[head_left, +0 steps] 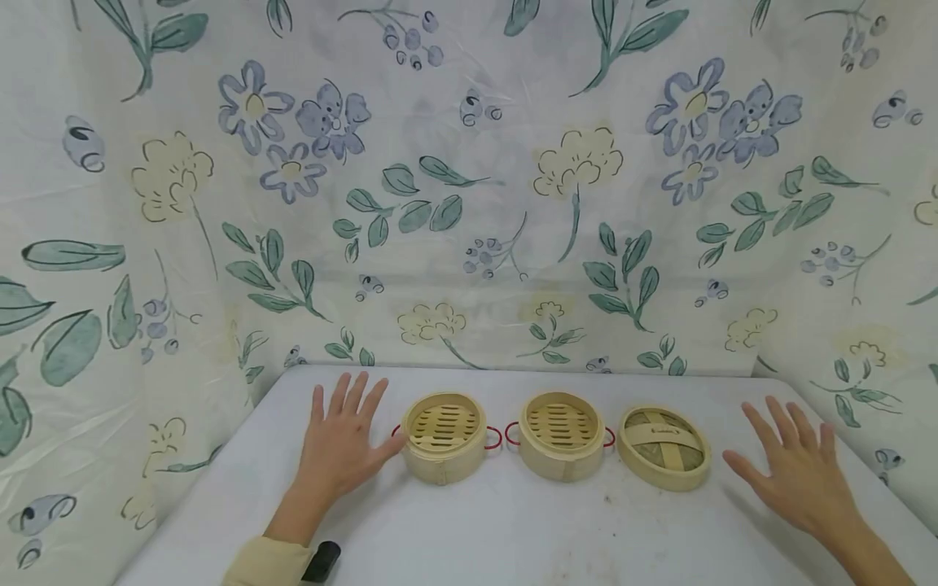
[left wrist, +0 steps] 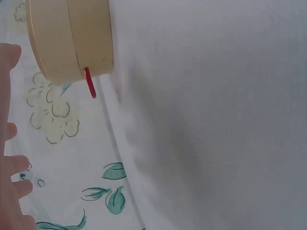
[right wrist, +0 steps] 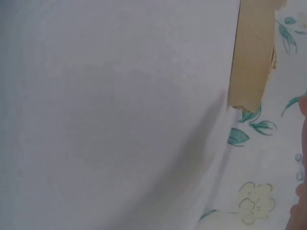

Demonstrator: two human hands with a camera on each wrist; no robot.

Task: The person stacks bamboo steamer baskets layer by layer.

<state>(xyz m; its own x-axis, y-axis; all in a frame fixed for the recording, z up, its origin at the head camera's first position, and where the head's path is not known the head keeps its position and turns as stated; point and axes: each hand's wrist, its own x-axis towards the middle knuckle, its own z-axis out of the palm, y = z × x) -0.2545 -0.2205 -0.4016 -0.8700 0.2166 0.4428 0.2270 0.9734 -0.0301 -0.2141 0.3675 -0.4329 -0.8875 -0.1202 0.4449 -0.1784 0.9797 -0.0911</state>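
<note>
Two round bamboo steamer baskets with slatted bottoms and red side handles stand in a row in the head view, a left basket [head_left: 444, 467] and a middle basket [head_left: 563, 465]. To their right lies a woven bamboo lid [head_left: 665, 480] with a strap across its top. My left hand [head_left: 343, 446] is spread beside the left basket, its thumb overlapping that basket's left edge in this view. Right of the lid, my right hand [head_left: 800, 470] is spread, apart from it. Both hands hold nothing. In the left wrist view, the basket's side [left wrist: 91, 36] and a red handle [left wrist: 90, 84] show.
The white table [head_left: 498, 537] carries a few faint stains near its front. A floral cloth [head_left: 469, 244] hangs behind the table and at both sides. By the left sleeve [head_left: 269, 561] a black object [head_left: 322, 561] shows at the wrist.
</note>
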